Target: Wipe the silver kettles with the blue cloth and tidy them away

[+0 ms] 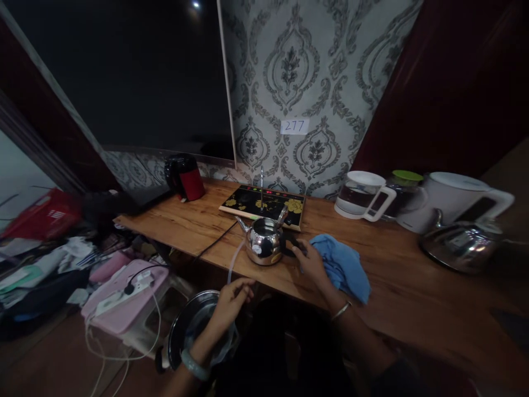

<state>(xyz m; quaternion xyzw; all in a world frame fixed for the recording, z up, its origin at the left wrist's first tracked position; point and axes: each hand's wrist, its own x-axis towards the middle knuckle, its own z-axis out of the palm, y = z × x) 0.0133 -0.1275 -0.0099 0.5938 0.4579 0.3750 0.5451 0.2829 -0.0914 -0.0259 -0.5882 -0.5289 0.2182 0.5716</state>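
A small shiny steel kettle (263,241) stands near the front edge of the wooden table, its spout pointing left and its top uncovered. My right hand (309,260) is closed around the kettle's black handle at the right side. Below the table edge, left of the kettle, my left hand (235,300) hangs with loosely bent fingers, and nothing shows in it. A crumpled blue cloth (344,266) lies just beyond my right hand. Behind the kettle sits a black tea stove panel (264,203) with gold flowers and a thin upright metal spout (262,187).
On the right stand a white-lidded glass jug (359,196), a large white jug (438,198) and another steel kettle (465,245). A black-and-red appliance (185,177) is at the left. Below are a dark-rimmed basin (177,331) and a pink stool (111,317) with a power strip.
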